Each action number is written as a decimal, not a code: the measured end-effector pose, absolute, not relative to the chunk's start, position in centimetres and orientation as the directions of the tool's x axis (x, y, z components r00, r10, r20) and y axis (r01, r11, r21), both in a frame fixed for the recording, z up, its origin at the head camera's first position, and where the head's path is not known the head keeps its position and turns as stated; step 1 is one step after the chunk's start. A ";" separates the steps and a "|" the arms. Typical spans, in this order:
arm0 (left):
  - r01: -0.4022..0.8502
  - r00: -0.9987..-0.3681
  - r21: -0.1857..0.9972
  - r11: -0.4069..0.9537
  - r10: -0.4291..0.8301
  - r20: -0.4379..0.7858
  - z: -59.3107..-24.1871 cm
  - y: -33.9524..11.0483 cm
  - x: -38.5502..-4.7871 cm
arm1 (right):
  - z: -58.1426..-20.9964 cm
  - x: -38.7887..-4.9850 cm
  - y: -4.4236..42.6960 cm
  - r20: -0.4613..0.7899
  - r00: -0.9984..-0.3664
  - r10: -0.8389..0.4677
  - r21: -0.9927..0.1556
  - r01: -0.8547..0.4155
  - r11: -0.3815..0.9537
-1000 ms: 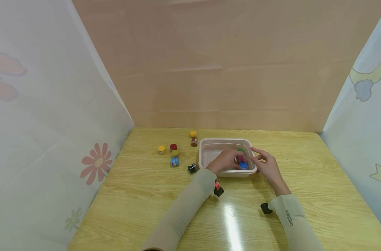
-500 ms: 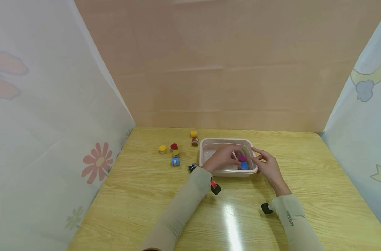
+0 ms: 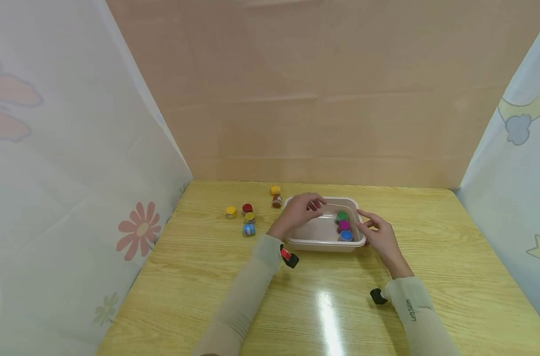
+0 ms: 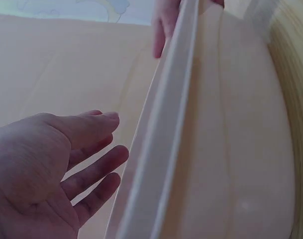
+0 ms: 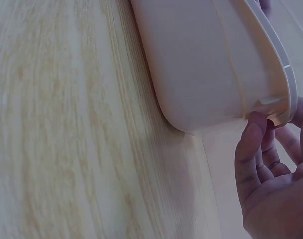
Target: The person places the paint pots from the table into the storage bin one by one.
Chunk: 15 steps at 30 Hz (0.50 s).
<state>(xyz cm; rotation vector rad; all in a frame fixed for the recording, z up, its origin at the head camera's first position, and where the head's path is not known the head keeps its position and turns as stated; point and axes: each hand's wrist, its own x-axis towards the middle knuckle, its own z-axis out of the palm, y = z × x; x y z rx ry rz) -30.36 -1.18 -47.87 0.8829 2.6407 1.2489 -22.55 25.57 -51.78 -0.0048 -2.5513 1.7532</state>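
A pale pink tray (image 3: 325, 245) holds three small jars at its right end: one with a green lid (image 3: 342, 216), one magenta (image 3: 344, 226), one blue (image 3: 346, 236). My left hand (image 3: 299, 212) hangs over the tray's left part, fingers bent loosely and holding nothing; the left wrist view shows this hand (image 4: 47, 169) beside the tray's rim (image 4: 166, 129). At the tray's right end my right hand (image 3: 379, 237) pinches the rim between thumb and fingers, and the right wrist view shows these fingers (image 5: 253, 134) at the tray's corner.
Left of the tray lie several jars: yellow-lidded (image 3: 231, 212), red-lidded (image 3: 247, 209), olive-lidded (image 3: 249, 218), light blue (image 3: 249, 229), orange-yellow (image 3: 275, 190) and brown (image 3: 276, 201). A brown paper wall (image 3: 314, 123) stands behind the wooden table (image 3: 198, 267).
My left hand has let go of the magenta jar beside the green and blue ones and moved left across the tray. The right hand has stayed on the rim.
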 end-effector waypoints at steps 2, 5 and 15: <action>0.449 -0.848 0.732 0.512 0.501 0.170 -47.8 -2.2 -30.6 | -51.8 -22.6 25.5 0.035 -0.999 0.029 -0.933 -0.023 0.360; 0.432 -0.876 0.728 0.533 0.440 0.197 -47.6 -3.9 -30.8 | -51.9 -22.6 25.5 0.032 -0.999 0.036 -0.933 -0.017 0.358; 0.399 -0.917 0.716 0.573 0.248 0.312 -48.3 -11.9 -30.9 | -51.9 -22.6 25.6 0.039 -0.999 0.031 -0.928 -0.025 0.371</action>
